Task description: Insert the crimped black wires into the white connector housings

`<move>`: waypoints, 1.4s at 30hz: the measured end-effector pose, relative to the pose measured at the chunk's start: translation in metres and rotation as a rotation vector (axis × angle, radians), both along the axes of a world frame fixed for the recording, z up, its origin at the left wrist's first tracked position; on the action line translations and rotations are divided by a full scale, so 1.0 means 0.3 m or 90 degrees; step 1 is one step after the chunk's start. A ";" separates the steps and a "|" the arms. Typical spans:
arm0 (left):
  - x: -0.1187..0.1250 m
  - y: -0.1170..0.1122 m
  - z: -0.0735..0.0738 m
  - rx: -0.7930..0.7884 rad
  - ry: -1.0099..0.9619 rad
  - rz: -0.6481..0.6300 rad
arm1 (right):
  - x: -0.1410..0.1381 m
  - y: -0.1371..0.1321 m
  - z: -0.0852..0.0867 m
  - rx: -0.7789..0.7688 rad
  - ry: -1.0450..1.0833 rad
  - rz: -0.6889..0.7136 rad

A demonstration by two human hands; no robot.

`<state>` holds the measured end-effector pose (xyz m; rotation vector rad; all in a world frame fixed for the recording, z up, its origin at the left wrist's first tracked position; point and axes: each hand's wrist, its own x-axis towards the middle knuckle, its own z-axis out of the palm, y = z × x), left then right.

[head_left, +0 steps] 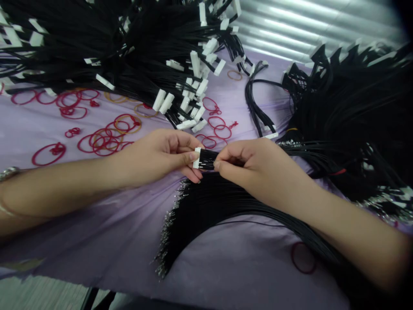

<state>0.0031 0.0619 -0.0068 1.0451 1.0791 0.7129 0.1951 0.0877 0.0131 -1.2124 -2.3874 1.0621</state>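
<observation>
Between thumb and fingers, my left hand [174,153] pinches a white connector housing [196,158] that has a row of slots along its edge. Several black wires [206,159] run out of the housing to the right, some showing small silvery terminals near it. My right hand [247,165] is closed on these wires a short way from the housing, thumb against forefinger. Just below both hands lies a thick fan of loose black wires [213,202] with bare metal terminals at their left ends. My right forearm passes over part of this bundle.
A large heap of black wire harnesses [129,47] with white connectors covers the back left. Another dark harness pile [355,94] lies at the right. Red and yellow rubber bands [108,135] are scattered over the purple cloth [251,258]. A ridged metallic surface [290,26] stands behind.
</observation>
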 end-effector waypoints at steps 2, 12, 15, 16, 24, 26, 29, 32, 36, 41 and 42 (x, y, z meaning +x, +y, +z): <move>0.001 0.002 -0.002 0.007 -0.006 0.001 | -0.001 -0.002 -0.005 0.017 0.010 0.000; -0.006 0.003 -0.006 0.004 -0.019 -0.014 | -0.002 0.012 0.003 -0.046 0.006 0.020; -0.009 0.004 -0.010 -0.002 -0.014 -0.024 | -0.004 -0.002 -0.007 0.008 0.007 0.011; -0.009 0.004 -0.009 -0.007 -0.007 -0.022 | -0.005 -0.007 -0.010 0.023 0.004 0.005; 0.002 0.003 -0.009 -0.008 0.002 0.004 | -0.016 -0.024 -0.036 0.100 0.003 0.003; 0.006 0.002 -0.007 -0.012 0.011 0.011 | -0.022 -0.028 -0.045 0.123 -0.012 0.009; 0.013 -0.001 -0.001 -0.028 0.017 0.025 | -0.035 -0.036 -0.056 0.148 -0.032 0.016; 0.018 -0.008 0.005 -0.031 0.016 0.034 | -0.047 -0.045 -0.058 0.153 -0.028 0.034; 0.014 -0.019 0.004 -0.018 0.011 0.027 | -0.030 -0.048 -0.042 0.182 -0.086 0.075; -0.001 -0.021 0.002 0.010 0.024 0.067 | 0.090 -0.066 0.035 0.325 -0.255 0.094; -0.003 -0.022 0.002 0.014 0.023 0.067 | 0.118 -0.081 0.055 0.356 -0.274 0.087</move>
